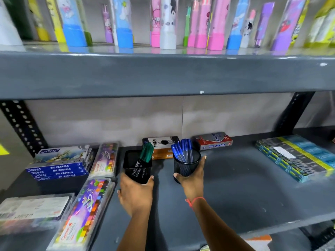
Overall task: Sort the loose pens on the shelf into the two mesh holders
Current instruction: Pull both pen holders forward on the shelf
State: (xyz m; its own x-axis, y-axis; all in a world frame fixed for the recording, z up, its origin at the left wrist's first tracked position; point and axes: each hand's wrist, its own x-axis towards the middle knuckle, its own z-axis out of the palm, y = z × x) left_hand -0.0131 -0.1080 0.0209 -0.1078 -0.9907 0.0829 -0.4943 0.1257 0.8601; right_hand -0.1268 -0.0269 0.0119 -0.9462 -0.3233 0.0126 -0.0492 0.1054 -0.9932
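Both hands clasp holders: left hand (135,194) on square holder (137,168), right hand (190,180) on round holder (186,164) at three o'clock; sorting looks finished, positioning remains.

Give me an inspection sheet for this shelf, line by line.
Surface: grey shelf, scuffed.
Job's things: square mesh holder holds green pens; round mesh holder holds blue pens. No loose pens seen.
Clutter: pastel boxes left, pen boxes behind, stacked packs right.
Grippers: left hand grips the square holder; right hand the round one.
Cables: nothing seen.
Surroundings: upper shelf of colourful cases.
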